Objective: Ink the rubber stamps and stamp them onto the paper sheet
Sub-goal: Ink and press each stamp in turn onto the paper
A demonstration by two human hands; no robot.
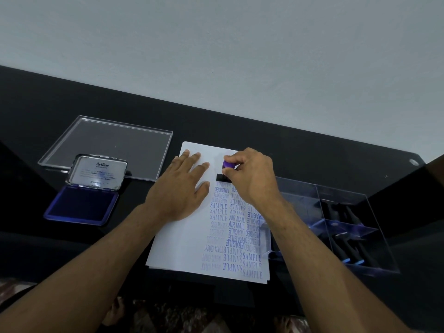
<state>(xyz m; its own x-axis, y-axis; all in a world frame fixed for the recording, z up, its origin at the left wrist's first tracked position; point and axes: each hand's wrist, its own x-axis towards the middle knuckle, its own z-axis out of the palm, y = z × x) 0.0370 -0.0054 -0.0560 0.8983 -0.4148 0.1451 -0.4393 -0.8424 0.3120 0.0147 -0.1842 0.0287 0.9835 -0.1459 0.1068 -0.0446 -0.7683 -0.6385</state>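
The right hand (249, 175) curls its fingers and thumb round a rubber stamp (225, 171) — purple knob on top, black base set down on the paper sheet (185, 246) just above rows of blue prints reading AMENDED, SAMPLE, AIR MAIL, FRAGILE and FAX OUT. The left hand (181, 188) lies flat on the sheet beside it, fingers straight and spread. To the left sits an open Artline ink pad (83, 207) — blue pad, lid raised — on the black table (312, 150).

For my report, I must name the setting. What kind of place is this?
Probably a desk at home or in an office: a dark table against a plain wall, with an ink pad, stamped paper and a clear box of stamps.
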